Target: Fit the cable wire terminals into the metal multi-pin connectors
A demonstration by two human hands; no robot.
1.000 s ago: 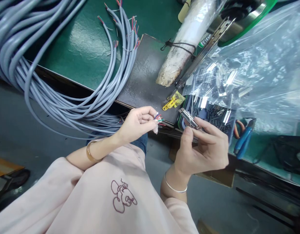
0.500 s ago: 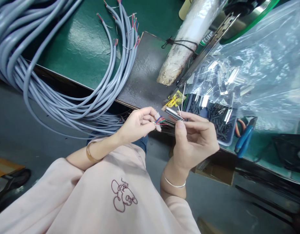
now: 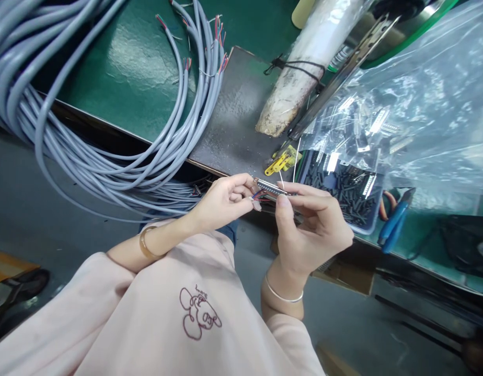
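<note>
My left hand (image 3: pixel 226 202) is closed around the end of a cable, from which thin coloured wires (image 3: pixel 259 196) fan out toward the right. Between the thumb and fingers of my right hand (image 3: pixel 310 222) is a slim metal connector (image 3: pixel 269 187) with a row of small contacts. The connector lies over the wires, and its left end is at my left fingertips. Whether the wires touch its contacts cannot be made out. Just beyond the connector is a yellow clip-like piece (image 3: pixel 281 161) at the tip of a metal arm (image 3: pixel 335 83).
Grey cables (image 3: pixel 108 156) loop across the left side. A wrapped white roll (image 3: pixel 300 73) lies over a dark board (image 3: pixel 237 109). At the right are a bin (image 3: pixel 369 227) of small black parts, a clear plastic bag (image 3: pixel 433 104) with metal connectors, and blue-handled cutters (image 3: pixel 394 224).
My right hand has brought the connector left, over the wires and up to my left fingertips. The wires are now mostly covered by it. My left hand has barely moved.
</note>
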